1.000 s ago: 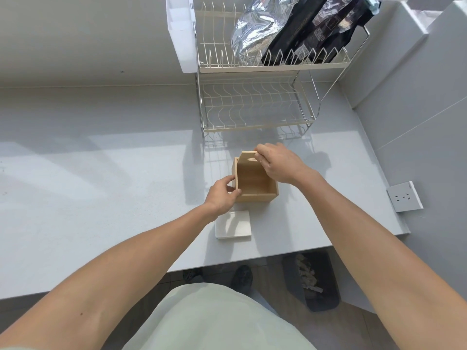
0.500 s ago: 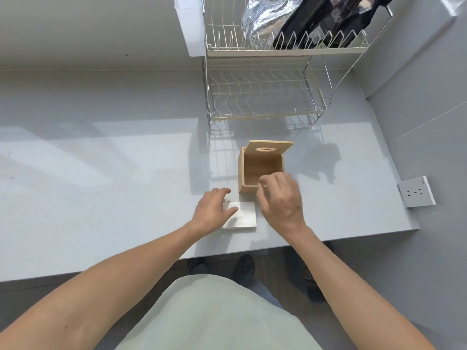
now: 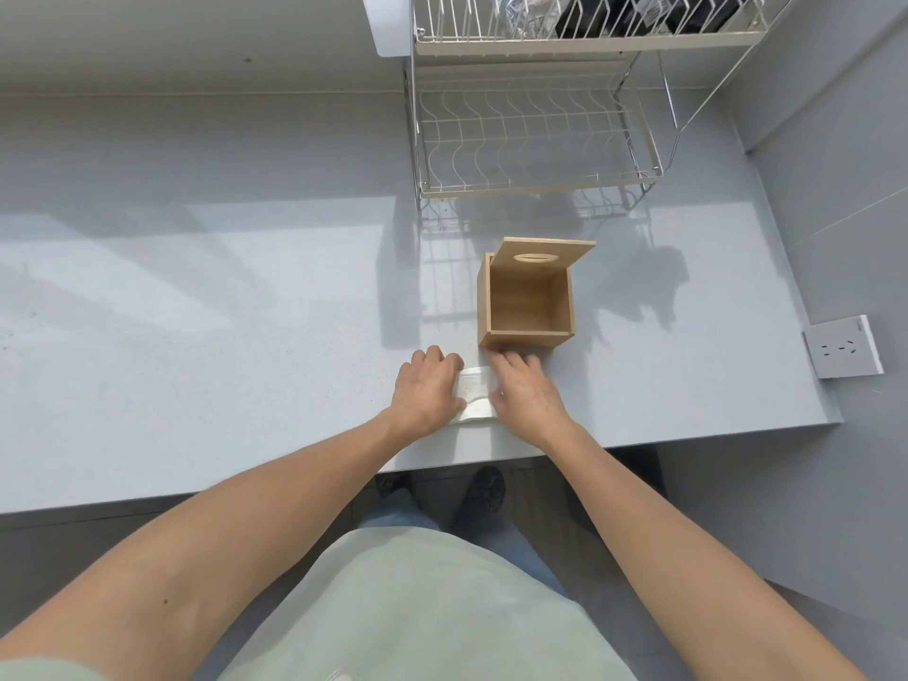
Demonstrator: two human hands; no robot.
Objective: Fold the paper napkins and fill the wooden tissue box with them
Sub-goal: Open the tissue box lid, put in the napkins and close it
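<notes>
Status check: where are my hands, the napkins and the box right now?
Left hand and right hand both on the napkins, either side. Wooden tissue box open, no napkins inside. Nothing between stack and box.

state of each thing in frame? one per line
box: upright on the counter, open, empty inside
lid: off the opening, propped at the box's far edge
napkins: flat on the counter near the box, not yet in it
left hand: resting on the napkins' left side
right hand: resting on the napkins' right side
dish rack: lower tier empty, bags on the upper tier
</notes>
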